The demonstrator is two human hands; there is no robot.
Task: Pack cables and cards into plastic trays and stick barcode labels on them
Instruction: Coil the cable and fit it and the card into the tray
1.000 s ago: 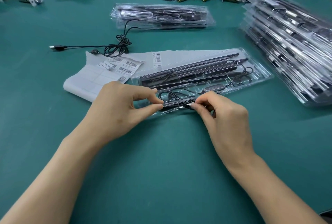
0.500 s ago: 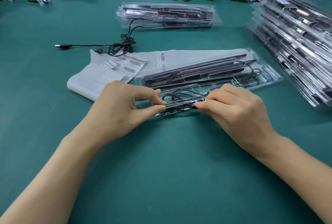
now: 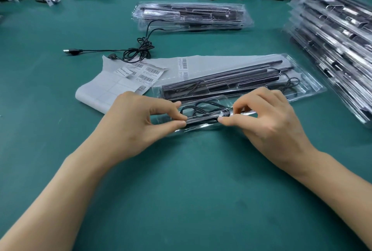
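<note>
At centre left of the frame, a barcode label sheet (image 3: 104, 89) is lying beside the left hand (image 3: 136, 123), which is pinching the near edge of the clear plastic tray (image 3: 315, 89) between thumb and forefinger. Just right of it a black cable (image 3: 199, 109) is lying coiled in the tray's front compartment, and the right hand (image 3: 267, 121) is pinching the same edge; packed trays (image 3: 332, 39) are sitting stacked far right.
</note>
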